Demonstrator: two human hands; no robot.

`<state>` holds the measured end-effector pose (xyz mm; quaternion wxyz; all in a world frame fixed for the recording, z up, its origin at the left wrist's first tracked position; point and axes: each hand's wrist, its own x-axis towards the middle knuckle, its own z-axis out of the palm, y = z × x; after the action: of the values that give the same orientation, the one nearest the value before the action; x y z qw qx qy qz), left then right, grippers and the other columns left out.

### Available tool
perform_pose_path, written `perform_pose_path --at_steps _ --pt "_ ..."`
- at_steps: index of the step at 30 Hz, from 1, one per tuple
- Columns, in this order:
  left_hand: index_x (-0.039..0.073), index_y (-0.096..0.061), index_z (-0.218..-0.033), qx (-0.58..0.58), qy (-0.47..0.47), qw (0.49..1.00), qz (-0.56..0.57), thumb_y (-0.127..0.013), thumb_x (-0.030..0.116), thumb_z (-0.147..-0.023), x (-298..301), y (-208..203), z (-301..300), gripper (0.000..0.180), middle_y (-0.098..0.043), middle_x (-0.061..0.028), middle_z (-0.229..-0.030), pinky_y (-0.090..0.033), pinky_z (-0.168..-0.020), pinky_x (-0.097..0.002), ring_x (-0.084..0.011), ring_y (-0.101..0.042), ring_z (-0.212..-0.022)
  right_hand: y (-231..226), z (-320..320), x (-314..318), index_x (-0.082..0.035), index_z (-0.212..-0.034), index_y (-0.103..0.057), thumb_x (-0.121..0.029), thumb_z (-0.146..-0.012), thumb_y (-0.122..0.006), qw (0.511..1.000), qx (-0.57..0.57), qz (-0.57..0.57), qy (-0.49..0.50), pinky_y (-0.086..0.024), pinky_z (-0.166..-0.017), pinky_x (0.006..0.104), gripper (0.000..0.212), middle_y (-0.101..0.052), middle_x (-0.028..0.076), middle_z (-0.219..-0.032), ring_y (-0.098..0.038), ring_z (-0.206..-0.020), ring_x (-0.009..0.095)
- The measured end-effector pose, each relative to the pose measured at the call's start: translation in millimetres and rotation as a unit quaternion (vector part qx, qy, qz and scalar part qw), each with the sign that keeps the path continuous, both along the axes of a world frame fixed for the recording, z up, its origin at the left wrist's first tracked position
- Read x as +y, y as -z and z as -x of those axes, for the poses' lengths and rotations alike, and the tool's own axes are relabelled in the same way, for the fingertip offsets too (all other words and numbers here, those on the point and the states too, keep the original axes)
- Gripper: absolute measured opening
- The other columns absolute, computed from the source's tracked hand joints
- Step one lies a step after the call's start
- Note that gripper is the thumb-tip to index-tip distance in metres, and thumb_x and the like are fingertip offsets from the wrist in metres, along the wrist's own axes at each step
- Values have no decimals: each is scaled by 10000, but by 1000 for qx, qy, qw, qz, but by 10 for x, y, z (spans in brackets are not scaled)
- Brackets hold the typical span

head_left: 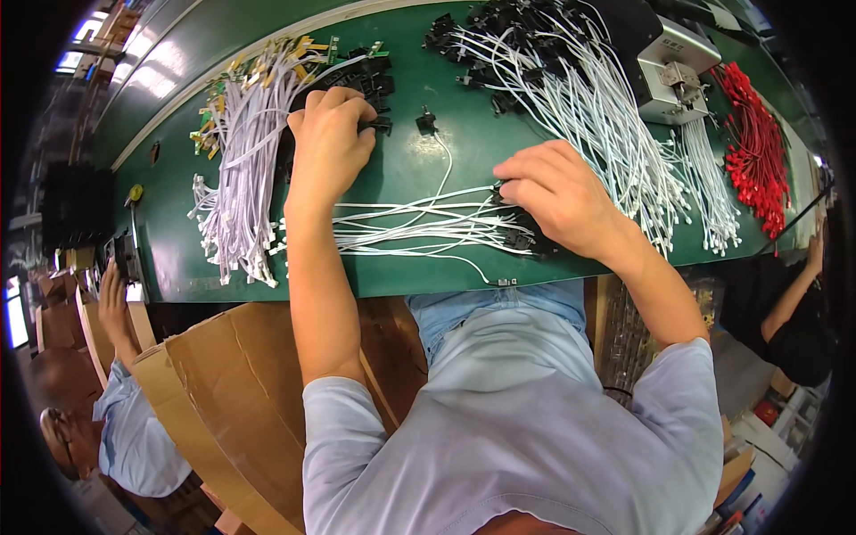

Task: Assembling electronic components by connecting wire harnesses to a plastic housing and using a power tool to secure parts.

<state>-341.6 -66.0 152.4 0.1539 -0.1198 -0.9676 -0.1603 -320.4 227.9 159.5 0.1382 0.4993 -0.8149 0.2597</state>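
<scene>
My left hand [330, 143] is at a pile of small black plastic parts [370, 76] at the back left. Its fingers are curled down over the near edge of the pile, and their tips are hidden. My right hand [557, 196] is closed in a pinch at the end of a thin white cable [459, 193], above a row of white cables [401, 239] laid crosswise with dark ends to the right. Between my hands, a single black connector [427, 122] on a white lead lies on the green table [406, 165].
To the left lies a bundle of flat white cables [250, 160]. Black-ended white cables [571, 98] heap up at the back right, beside a metal device [678, 67] and red cables [753, 143]. A cardboard box [236, 383] stands below the table; another person [134, 428] is at the left.
</scene>
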Motion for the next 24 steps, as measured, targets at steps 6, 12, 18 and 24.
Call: perform_pose_path --at_steps 6,12,18,24 --pt "32 -620 -853 -32 12 997 -67 -627 13 -719 46 -65 31 135 -648 -99 -836 -426 -775 -424 -297 -598 -862 92 -236 241 -51 -840 -645 -103 -715 -761 998 -54 -11 18 -459 -829 383 178 -668 69 -1033 -619 -979 261" --pt "-9 -648 -996 -41 -30 950 -310 -632 -56 -784 171 -79 36 218 -640 -61 -860 -507 -715 -278 -163 -645 -782 99 -187 196 -62 -890 -660 -134 -778 -747 990 -110 21 80 -444 -820 372 159 -666 70 -947 -609 -916 252" --pt "-59 -668 -1057 -183 125 801 -556 -577 -133 -810 404 -15 -35 274 -626 -78 -961 -545 -755 -262 -181 -681 -853 13 95 58 -76 -1054 -671 -170 -868 -668 962 -228 -37 144 -459 -751 384 209 -556 97 -818 -572 -811 289" --pt "-74 -632 -1119 -260 97 758 -590 -575 -141 -824 522 17 -66 308 -665 -156 -1091 -563 -774 -266 -191 -688 -911 41 329 -66 -60 -971 -683 -157 -859 -666 971 -214 -54 93 -482 -737 378 149 -593 111 -827 -599 -814 294"
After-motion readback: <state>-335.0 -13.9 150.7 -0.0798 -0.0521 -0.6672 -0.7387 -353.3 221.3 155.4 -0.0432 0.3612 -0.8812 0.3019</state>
